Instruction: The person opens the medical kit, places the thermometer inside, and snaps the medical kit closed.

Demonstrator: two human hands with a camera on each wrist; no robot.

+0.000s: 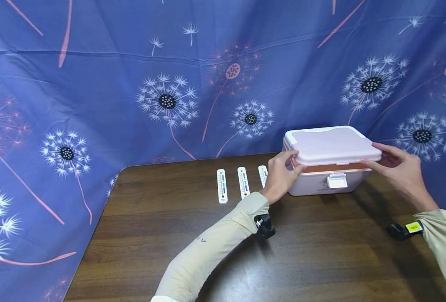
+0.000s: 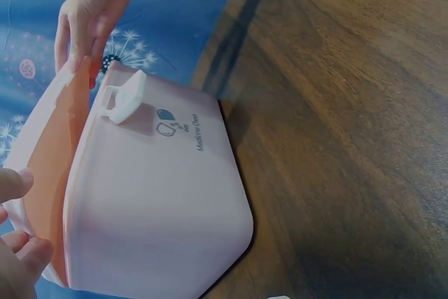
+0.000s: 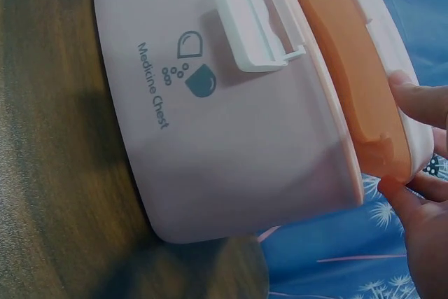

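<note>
A pale pink medicine chest (image 1: 309, 184) stands at the right of the table. Its lid (image 1: 332, 144) is raised a little at the front, and an orange inner part (image 3: 350, 61) shows in the gap. My left hand (image 1: 281, 176) pinches the lid's front left corner between thumb and fingers. At the front right corner, the thumb and fingers of my right hand (image 1: 405, 172) grip the lid. The white latch (image 3: 255, 29) on the front hangs unfastened. What the chest contains is hidden.
Three white thermometers, one of them a thermometer (image 1: 222, 186) at the left, lie in a row left of the chest. My left forearm partly covers the others. Behind the brown wooden table (image 1: 162, 235) hangs a blue dandelion-print cloth (image 1: 113, 105).
</note>
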